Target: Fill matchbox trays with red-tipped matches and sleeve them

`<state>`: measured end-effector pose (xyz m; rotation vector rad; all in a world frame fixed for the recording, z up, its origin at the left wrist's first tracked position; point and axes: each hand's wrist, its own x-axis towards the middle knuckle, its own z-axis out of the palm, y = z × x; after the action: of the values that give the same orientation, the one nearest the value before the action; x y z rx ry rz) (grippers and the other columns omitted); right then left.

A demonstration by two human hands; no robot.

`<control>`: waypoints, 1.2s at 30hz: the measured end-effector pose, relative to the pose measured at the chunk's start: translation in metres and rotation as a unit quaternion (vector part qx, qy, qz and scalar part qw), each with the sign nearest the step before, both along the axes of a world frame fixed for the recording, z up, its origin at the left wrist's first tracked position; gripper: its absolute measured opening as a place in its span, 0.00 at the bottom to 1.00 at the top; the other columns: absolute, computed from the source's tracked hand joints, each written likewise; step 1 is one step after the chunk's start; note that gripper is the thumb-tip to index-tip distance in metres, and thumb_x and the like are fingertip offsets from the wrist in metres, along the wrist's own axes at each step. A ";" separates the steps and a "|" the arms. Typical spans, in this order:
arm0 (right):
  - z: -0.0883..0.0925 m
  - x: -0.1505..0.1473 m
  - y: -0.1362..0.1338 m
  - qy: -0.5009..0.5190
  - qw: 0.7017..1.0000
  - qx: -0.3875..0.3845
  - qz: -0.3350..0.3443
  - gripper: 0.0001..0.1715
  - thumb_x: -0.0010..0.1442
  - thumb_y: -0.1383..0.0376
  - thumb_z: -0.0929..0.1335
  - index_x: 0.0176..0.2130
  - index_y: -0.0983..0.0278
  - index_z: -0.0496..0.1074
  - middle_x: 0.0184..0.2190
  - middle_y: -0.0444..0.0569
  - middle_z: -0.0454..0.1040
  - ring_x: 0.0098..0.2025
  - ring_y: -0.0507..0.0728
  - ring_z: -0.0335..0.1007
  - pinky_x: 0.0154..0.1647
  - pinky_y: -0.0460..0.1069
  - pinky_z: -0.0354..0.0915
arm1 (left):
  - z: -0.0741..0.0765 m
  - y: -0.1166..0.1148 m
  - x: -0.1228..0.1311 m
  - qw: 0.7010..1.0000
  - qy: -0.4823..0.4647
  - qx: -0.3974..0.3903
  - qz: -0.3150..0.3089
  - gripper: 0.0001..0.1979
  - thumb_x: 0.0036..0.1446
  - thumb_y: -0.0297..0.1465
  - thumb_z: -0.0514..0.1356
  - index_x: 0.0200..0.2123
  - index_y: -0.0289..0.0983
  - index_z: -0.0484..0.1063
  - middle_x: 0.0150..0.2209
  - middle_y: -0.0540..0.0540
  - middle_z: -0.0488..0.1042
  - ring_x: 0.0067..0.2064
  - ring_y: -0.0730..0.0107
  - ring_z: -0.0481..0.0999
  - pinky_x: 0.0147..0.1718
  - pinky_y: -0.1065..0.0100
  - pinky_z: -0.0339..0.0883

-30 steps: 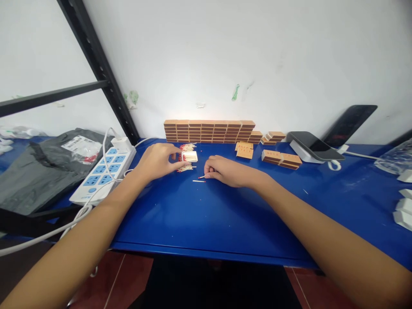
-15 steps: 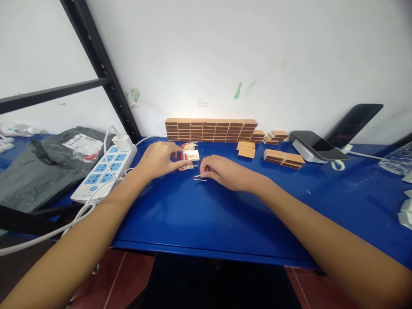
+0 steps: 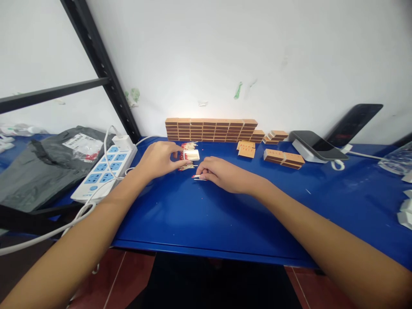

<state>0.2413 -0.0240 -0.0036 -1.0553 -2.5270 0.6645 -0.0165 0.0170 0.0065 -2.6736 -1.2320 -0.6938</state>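
Note:
My left hand (image 3: 162, 159) holds a small white matchbox tray (image 3: 193, 155) between thumb and fingers at its left end. Red-tipped matches lie in the tray. Loose matches form one pile (image 3: 189, 146) just behind it and another pile (image 3: 187, 166) just in front. To the right, my right hand (image 3: 219, 174) is closed in a pinch on a match (image 3: 195, 176), whose red head points left past the fingertips. A second match (image 3: 199, 180) lies on the blue table below those fingers, partly hidden by them.
Stacked matchboxes (image 3: 210, 130) line the wall. More matchboxes (image 3: 283, 158) and two flat orange box sleeves (image 3: 246, 152) lie to the right, near a phone on a stand (image 3: 318, 143). At left are a white power strip (image 3: 106, 169), cables and a grey bag (image 3: 48, 167).
My right hand has shifted slightly left and lower, its fingers now over part of the match on the table. The left hand and the tray stay in place.

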 end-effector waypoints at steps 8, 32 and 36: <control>-0.008 -0.010 -0.007 -0.015 1.000 0.003 0.009 0.09 0.74 0.66 0.64 0.41 0.62 0.74 0.45 0.54 0.75 0.52 0.62 0.67 0.53 0.55 0.64 | 0.000 0.000 0.000 1.000 0.006 -0.004 0.006 0.18 0.63 0.48 0.68 0.36 0.38 0.83 0.33 0.45 0.83 0.32 0.62 0.77 0.32 0.63 0.58; 0.021 -0.016 -0.032 -0.157 0.962 -0.080 -0.208 0.16 0.67 0.57 0.72 0.30 0.60 0.78 0.32 0.54 0.82 0.35 0.60 0.75 0.32 0.52 0.63 | 0.002 -0.003 0.001 1.000 0.009 -0.009 0.022 0.19 0.62 0.49 0.70 0.41 0.38 0.84 0.35 0.43 0.84 0.34 0.60 0.78 0.32 0.64 0.59; 0.022 -0.016 -0.033 -0.161 0.963 -0.095 -0.195 0.10 0.65 0.61 0.73 0.31 0.61 0.78 0.36 0.54 0.84 0.34 0.59 0.76 0.32 0.52 0.64 | 0.001 -0.002 0.001 1.000 0.007 -0.012 0.019 0.18 0.62 0.48 0.69 0.41 0.38 0.84 0.34 0.44 0.84 0.34 0.60 0.78 0.32 0.64 0.59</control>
<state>0.2251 -0.0571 0.0187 -1.8003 -2.4262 0.6729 -0.0155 0.0146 0.0080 -2.6605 -1.2930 -0.6597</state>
